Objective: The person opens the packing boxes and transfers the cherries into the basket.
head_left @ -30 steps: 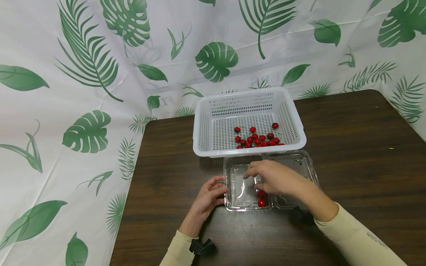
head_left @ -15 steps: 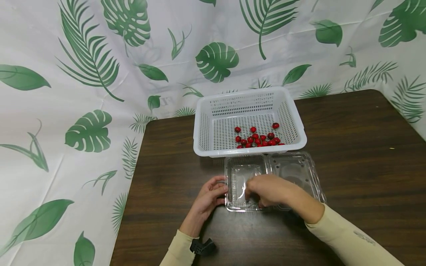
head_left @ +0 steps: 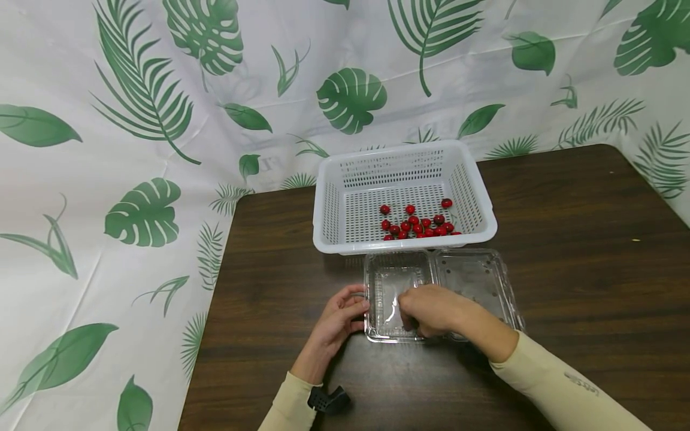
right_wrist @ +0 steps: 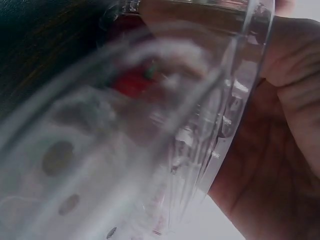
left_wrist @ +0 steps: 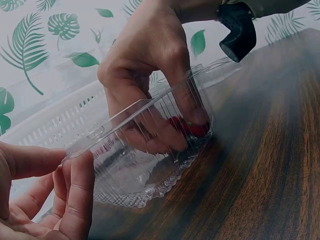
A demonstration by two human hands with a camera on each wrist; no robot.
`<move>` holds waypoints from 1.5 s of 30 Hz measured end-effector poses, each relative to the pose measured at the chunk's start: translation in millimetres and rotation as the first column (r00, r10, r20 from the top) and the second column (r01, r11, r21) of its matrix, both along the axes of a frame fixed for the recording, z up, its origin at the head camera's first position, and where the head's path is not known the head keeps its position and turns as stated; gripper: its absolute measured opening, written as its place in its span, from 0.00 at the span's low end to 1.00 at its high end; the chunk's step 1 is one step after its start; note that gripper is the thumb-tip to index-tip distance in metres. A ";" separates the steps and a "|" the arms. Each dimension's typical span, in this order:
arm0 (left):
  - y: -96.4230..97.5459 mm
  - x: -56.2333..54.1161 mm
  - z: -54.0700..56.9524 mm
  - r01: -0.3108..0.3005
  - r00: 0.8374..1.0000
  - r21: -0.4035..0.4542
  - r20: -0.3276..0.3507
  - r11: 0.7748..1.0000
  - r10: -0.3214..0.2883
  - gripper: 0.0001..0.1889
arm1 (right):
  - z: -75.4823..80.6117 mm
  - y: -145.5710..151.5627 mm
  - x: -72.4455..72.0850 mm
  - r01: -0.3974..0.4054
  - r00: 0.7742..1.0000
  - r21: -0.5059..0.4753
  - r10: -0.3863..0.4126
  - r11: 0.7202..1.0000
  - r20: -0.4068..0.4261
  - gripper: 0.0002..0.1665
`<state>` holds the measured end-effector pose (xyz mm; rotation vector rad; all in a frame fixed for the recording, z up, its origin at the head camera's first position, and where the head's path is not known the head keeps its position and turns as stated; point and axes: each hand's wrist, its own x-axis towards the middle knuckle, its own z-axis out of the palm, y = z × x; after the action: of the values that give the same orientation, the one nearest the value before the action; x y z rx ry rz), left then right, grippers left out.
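A clear plastic clamshell box (head_left: 385, 305) lies opened out on the table, its lid (head_left: 474, 275) folded to the right. My left hand (head_left: 342, 314) pinches the box's left rim between thumb and fingers, plainly seen in the left wrist view. Inside the box my right hand (head_left: 433, 311) reaches down with curled fingers to the near right corner. In the left wrist view, its thumb and fingers pinch a red cherry (left_wrist: 199, 130), with another cherry (left_wrist: 175, 122) close beside it. From the head view these cherries are hidden by the hand. The right wrist view shows red cherry skin (right_wrist: 131, 82) blurrily through the plastic.
Behind the box stands a white perforated basket (head_left: 336, 246) with several red cherries (head_left: 413, 221) gathered toward its near right side. The brown wooden table (head_left: 571, 239) extends on both sides. A leaf-patterned sheet (head_left: 269, 90) hangs at the back and left.
My right hand has lowered into the near right part of the box, covering the cherries there. It shifts only slightly over the last half second. The left hand stays at the rim.
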<state>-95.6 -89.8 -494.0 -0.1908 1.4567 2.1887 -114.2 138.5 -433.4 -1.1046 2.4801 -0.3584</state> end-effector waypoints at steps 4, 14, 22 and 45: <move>-0.1 -0.2 -0.6 0.000 1.000 -0.003 -0.001 1.000 0.000 0.18 | -0.1 0.1 -0.3 0.019 0.999 0.001 -0.019 1.000 0.028 0.18; -0.1 -0.4 -1.6 0.003 1.000 -0.007 -0.002 1.000 -0.003 0.17 | -9.2 0.6 -7.3 0.002 0.999 -0.113 -0.006 0.994 -0.041 0.12; -0.4 -0.4 -2.3 0.001 1.000 0.003 0.001 1.000 -0.001 0.16 | -23.2 -1.9 -12.6 -0.017 0.979 -0.239 -0.032 0.971 -0.200 0.12; -0.8 -1.0 -4.2 0.004 1.000 0.013 -0.004 1.000 -0.004 0.16 | -30.0 -4.1 -13.8 -0.036 0.943 -0.301 -0.067 0.953 -0.326 0.14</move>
<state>-96.6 -90.6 -498.1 -0.1795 1.4428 2.1963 -128.0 134.4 -463.4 -1.3648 2.7977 -0.6212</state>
